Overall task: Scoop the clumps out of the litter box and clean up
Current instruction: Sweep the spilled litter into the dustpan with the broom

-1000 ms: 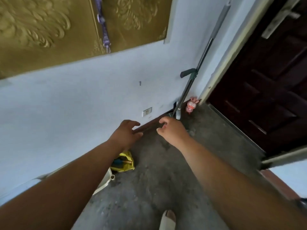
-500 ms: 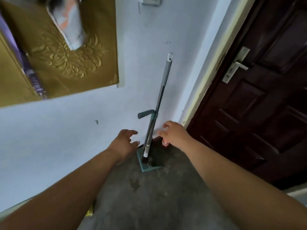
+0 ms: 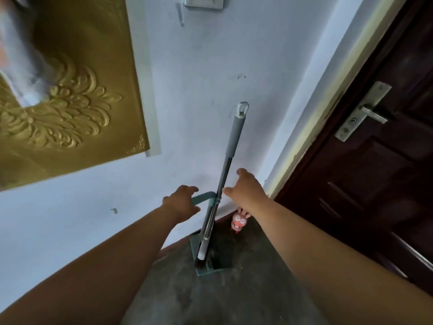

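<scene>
Broom (image 3: pixel 235 135) and teal dustpan (image 3: pixel 212 271) are parked upright in the corner, leaning on the pale wall (image 3: pixel 201 66) next to a dark wood door (image 3: pixel 375 207). The broom has a grey foam-looking grip, a white hang loop and a shiny metal shaft.

Left hand (image 3: pixel 181 202) has fingers above and thumb below the teal side handle (image 3: pixel 205 197), not closed; can't tell if it's touching. Right hand (image 3: pixel 246 186) is spread wide, thumb tip just beside the shaft.

A small pink plastic toy (image 3: pixel 238 221) is half hidden behind the right wrist. The wall plate (image 3: pixel 203 2) is cut off at the top, and there's a whitish blur (image 3: pixel 21 66) over the gold embossed panel (image 3: pixel 70 118). The floor (image 3: pixel 222 301) is rough concrete.
</scene>
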A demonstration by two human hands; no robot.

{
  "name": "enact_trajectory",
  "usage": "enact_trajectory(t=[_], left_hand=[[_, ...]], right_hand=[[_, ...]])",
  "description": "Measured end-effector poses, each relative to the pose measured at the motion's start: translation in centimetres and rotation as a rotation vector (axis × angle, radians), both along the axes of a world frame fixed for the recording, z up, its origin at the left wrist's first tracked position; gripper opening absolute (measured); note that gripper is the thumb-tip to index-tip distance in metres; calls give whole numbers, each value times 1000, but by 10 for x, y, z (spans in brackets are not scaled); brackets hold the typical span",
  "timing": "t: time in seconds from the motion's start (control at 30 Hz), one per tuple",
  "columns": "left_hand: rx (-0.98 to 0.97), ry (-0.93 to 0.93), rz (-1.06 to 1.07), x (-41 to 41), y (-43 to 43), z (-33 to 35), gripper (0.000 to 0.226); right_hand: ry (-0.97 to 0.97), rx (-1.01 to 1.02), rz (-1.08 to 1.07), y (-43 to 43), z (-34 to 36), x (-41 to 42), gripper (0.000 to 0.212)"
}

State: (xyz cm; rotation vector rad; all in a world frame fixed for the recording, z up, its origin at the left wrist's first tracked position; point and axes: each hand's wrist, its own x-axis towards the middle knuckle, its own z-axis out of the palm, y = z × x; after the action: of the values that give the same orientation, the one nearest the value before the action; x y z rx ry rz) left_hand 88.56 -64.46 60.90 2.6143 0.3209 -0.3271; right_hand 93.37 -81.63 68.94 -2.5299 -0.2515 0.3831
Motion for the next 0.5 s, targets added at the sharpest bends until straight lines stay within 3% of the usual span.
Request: enact_trajectory(t=[0.13,0.23,0.4,0.5], left_hand=[[153,107,-80,51,2,-22,65],[221,193,-140,77,4,-45,65],[97,257,-93,89,-3,-74,50],[61,248,-66,87,-10,-84,44]], right_hand=[[-7,91,-21,20,-10,57,73],[117,305,-84,32,-27,91,70],[462,490,-184,37,-54,108,34],[481,518,-173,32,-66,104,25]])
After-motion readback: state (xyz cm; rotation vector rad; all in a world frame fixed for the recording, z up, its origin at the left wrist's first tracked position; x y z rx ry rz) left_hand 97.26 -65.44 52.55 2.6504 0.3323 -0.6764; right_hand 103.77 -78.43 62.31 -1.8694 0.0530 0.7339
